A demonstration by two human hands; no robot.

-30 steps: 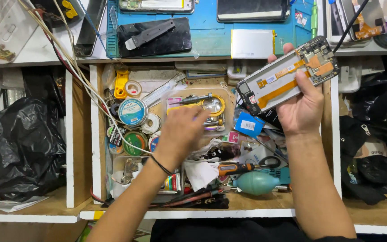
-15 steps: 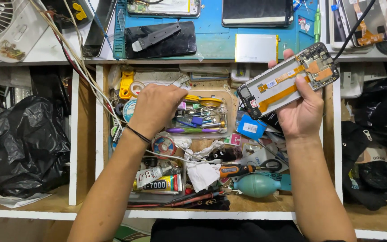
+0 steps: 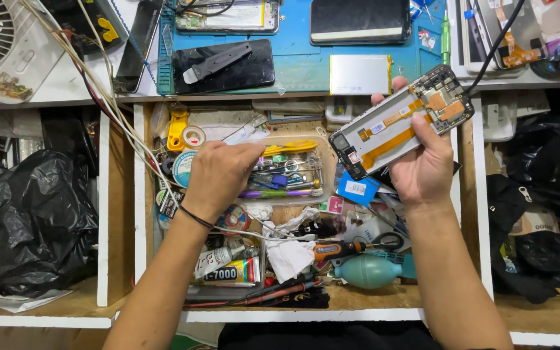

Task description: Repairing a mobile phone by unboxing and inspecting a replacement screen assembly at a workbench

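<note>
With the right fingers, clamps a phone by its long edges, back off, orange flex and board facing up. Holds it tilted in the right hand, above the drawer's right side and just below the blue mat.

With the left fingers, curls down onto the left end of a clear tray of small tools. Cannot tell whether anything is pinched under them, since the left hand hides the tips. Rests close to a yellow tool lying along the tray's far edge.

Best to sort through the tray with fingertips only, lifting one tool clear rather than raking the heap. Steady the tray against the drawer wall so it does not slide. Keep the phone level and well away from the clutter, thumb off the flex.

Below the tray: white tissue, an orange screwdriver, a teal blower, glue tubes. Beyond the drawer's left wall, a black bag.
</note>
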